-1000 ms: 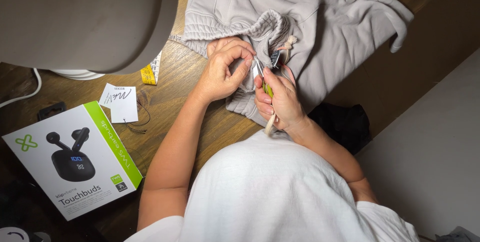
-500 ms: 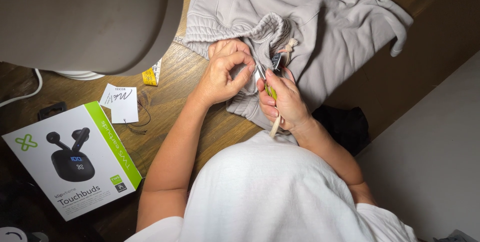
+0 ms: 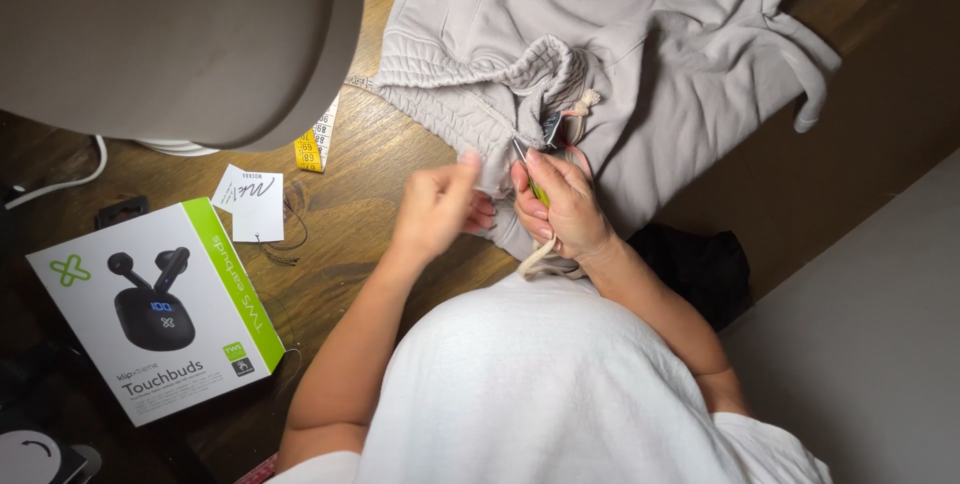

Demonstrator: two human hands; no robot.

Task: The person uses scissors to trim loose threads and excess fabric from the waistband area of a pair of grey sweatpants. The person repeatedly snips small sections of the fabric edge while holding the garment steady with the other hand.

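The left hand [image 3: 435, 206] has come off the grey garment [image 3: 640, 54] on the wooden table [image 3: 385, 169], fingers pinched (on what, I cannot tell), while the right hand [image 3: 562, 206] stays closed around the small green-handled tool [image 3: 535, 184] at the waistband

right hand [image 3: 562, 206] gripping green tool [image 3: 537, 191], grey garment [image 3: 640, 54], left hand [image 3: 435, 209] pinching

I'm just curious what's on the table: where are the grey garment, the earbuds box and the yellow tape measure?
grey garment [image 3: 660, 34], head view, flat fabric.
earbuds box [image 3: 150, 314], head view, its front.
yellow tape measure [image 3: 312, 151], head view, its end.
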